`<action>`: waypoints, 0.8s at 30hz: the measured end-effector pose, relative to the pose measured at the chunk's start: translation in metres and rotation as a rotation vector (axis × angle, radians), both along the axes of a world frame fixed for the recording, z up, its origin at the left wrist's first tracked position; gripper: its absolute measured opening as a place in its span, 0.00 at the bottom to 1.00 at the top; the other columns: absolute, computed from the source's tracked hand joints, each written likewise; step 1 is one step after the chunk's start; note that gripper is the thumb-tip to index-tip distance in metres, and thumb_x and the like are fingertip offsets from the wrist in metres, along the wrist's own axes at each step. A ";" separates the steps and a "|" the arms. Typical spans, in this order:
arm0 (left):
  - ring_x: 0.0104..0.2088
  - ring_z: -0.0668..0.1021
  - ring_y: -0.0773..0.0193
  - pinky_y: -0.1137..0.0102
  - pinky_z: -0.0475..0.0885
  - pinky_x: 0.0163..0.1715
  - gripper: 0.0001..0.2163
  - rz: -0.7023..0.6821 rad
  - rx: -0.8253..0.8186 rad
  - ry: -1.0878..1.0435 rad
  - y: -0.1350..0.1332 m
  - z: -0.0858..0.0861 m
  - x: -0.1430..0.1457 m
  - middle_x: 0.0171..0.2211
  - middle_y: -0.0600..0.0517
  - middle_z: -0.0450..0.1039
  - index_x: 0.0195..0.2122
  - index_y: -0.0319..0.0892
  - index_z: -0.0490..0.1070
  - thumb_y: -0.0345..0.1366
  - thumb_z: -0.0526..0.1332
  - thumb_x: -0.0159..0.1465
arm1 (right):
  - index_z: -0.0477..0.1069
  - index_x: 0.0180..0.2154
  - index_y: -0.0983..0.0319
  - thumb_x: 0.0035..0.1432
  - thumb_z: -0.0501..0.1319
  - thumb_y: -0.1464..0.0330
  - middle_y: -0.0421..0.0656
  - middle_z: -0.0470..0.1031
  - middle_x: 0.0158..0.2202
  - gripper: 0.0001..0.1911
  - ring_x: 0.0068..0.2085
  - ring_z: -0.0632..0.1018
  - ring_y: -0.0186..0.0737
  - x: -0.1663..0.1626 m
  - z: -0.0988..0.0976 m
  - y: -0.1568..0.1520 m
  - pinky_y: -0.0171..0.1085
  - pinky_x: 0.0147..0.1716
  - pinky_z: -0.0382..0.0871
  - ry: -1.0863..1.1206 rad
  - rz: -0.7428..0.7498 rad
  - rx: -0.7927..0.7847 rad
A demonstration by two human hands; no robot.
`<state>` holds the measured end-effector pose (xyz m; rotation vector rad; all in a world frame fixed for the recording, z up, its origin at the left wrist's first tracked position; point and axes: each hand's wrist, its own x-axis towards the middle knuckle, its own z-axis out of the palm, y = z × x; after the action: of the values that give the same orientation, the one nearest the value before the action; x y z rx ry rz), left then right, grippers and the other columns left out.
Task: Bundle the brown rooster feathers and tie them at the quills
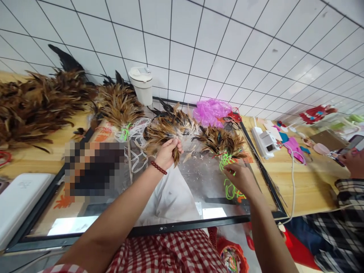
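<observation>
In the head view, my left hand [170, 149] is closed around a small bunch of brown feathers [176, 156], its tips pointing down toward me. Just beyond it lies a loose heap of brown and black feathers [162, 127] with pale fluffy ends. My right hand [240, 175] hovers low at the right, fingers curled over bright green string [226, 161]. Whether a strand is pinched in them is hidden. Another feather pile [223, 139] rests just above the string. Beneath both hands is a black-framed glass panel [210, 163] with feather bits scattered on it.
A feather duster [121, 104] bound with green string lies left, near white cord [136, 151]. Large feather bundles [34, 102] fill the far left. A white lidded bin [141, 85], purple plastic bag [212, 112] and white power strip [264, 142] stand around. A person's plaid sleeve [347, 201] is right.
</observation>
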<state>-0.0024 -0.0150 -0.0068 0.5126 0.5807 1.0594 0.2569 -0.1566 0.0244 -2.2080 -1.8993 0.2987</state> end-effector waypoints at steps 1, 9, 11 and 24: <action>0.20 0.68 0.74 0.75 0.68 0.23 0.10 0.001 0.000 0.001 0.000 0.000 0.000 0.19 0.57 0.64 0.27 0.37 0.68 0.36 0.68 0.54 | 0.77 0.37 0.58 0.56 0.57 0.64 0.45 0.78 0.36 0.11 0.32 0.76 0.40 -0.007 -0.005 0.000 0.36 0.31 0.65 -0.072 -0.034 -0.006; 0.20 0.67 0.74 0.76 0.68 0.23 0.11 -0.003 0.013 0.010 0.000 0.001 -0.001 0.20 0.57 0.64 0.27 0.37 0.68 0.37 0.69 0.53 | 0.70 0.30 0.61 0.54 0.56 0.65 0.43 0.71 0.28 0.08 0.28 0.70 0.36 0.007 0.007 -0.002 0.35 0.27 0.61 0.228 -0.094 0.196; 0.20 0.67 0.74 0.75 0.68 0.23 0.12 -0.002 0.022 0.011 0.000 0.001 -0.001 0.20 0.57 0.64 0.27 0.37 0.68 0.37 0.69 0.53 | 0.68 0.31 0.61 0.53 0.59 0.62 0.40 0.69 0.24 0.09 0.23 0.66 0.33 0.017 0.023 -0.007 0.33 0.22 0.57 0.567 -0.230 0.263; 0.19 0.67 0.75 0.76 0.67 0.22 0.10 0.018 0.014 0.029 0.002 0.000 -0.002 0.20 0.57 0.64 0.27 0.37 0.68 0.37 0.67 0.55 | 0.74 0.32 0.50 0.39 0.70 0.63 0.37 0.59 0.19 0.13 0.18 0.53 0.30 0.037 0.119 -0.044 0.39 0.21 0.42 1.074 -0.385 0.784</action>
<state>-0.0041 -0.0130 -0.0073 0.5364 0.6047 1.0752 0.2937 -0.2004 0.1436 -1.3476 -0.7767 0.4409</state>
